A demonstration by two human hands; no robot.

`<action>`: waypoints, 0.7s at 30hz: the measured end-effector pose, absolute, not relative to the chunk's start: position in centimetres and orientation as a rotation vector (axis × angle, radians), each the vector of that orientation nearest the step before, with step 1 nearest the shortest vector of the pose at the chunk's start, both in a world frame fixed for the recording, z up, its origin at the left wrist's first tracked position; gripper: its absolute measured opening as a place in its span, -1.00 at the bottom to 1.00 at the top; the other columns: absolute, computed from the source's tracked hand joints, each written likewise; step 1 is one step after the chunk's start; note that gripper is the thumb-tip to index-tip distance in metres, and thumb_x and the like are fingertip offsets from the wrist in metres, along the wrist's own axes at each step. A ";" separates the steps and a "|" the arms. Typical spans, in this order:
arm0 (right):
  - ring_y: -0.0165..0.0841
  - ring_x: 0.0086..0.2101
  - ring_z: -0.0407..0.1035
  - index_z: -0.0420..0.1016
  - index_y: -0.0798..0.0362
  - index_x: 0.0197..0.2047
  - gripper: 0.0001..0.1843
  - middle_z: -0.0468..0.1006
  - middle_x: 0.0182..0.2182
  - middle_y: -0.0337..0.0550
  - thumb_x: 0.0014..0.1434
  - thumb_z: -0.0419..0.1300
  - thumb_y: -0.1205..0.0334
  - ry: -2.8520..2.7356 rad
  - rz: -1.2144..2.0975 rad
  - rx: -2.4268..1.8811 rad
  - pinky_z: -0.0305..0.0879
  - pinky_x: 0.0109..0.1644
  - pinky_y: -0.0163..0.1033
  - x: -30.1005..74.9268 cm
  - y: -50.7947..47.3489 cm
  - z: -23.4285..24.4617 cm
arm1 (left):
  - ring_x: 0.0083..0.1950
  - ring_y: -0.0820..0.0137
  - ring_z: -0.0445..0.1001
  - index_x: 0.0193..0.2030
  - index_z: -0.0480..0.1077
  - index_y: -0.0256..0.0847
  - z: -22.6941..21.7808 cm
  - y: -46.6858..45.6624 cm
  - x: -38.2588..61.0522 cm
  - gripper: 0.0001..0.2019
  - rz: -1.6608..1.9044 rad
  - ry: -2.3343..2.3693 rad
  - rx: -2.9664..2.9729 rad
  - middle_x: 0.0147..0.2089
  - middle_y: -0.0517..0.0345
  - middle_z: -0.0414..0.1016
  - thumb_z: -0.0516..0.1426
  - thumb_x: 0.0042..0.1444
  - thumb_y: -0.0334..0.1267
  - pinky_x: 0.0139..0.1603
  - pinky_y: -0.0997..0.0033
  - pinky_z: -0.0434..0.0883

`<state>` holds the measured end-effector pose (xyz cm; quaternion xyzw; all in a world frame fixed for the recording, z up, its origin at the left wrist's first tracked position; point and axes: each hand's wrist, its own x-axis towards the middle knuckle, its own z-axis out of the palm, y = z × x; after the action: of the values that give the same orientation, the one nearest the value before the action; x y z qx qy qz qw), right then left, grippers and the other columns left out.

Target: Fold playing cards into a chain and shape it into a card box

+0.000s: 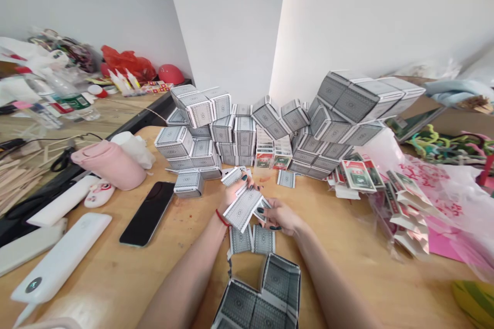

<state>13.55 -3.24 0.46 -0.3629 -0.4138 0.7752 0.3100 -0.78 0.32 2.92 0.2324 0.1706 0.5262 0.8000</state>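
Observation:
My left hand (230,194) is closed around several grey-backed playing cards (242,209), which face back-side up at a tilt. With its thumb and fingers, my right hand (284,216) pinches a playing card (261,207) at the right edge of those cards. Under my hands, two more cards (264,239) lie side by side on the table. Closest to me, between my forearms, stands an open-topped structure (270,298) made of folded cards. Beyond my hands, one loose card (286,179) lies flat, and a card box (188,185) sits left of it.
Card boxes are stacked at the left (193,149) and right (332,123). Printed card packs (357,175) lie on the right near a plastic bag (436,180). On the left are a black phone (147,214), a white power bank (64,257) and a pink pouch (111,164).

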 end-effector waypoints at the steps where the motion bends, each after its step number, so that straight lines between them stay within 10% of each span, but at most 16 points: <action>1: -0.60 -0.79 0.09 0.24 0.10 -0.50 -0.74 0.42 -0.70 -0.28 -0.13 0.24 0.14 -1.096 2.038 -0.959 -0.18 -0.74 -0.45 13.5 -3.2 0.4 | -0.41 0.45 0.31 -0.47 0.24 -0.23 3.0 0.3 -0.7 -0.92 1.129 0.362 0.485 -0.52 0.22 0.21 0.02 0.03 -0.40 -0.11 0.26 0.28; 21: -0.59 -0.76 0.12 0.25 0.10 -0.47 -0.69 0.43 -0.68 -0.29 -0.12 0.27 0.09 -1.107 2.003 -0.983 -0.14 -0.70 -0.44 13.6 -3.1 0.3 | -0.35 0.42 0.39 -0.41 0.24 -0.22 3.2 0.8 -1.3 -0.89 1.129 0.316 0.385 -0.49 0.22 0.24 0.00 0.10 -0.29 -0.10 0.24 0.33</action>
<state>13.58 -3.12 0.34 -0.3741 -0.4211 0.7619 0.3198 -1.29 0.83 3.18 0.1805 0.1483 0.5293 0.8157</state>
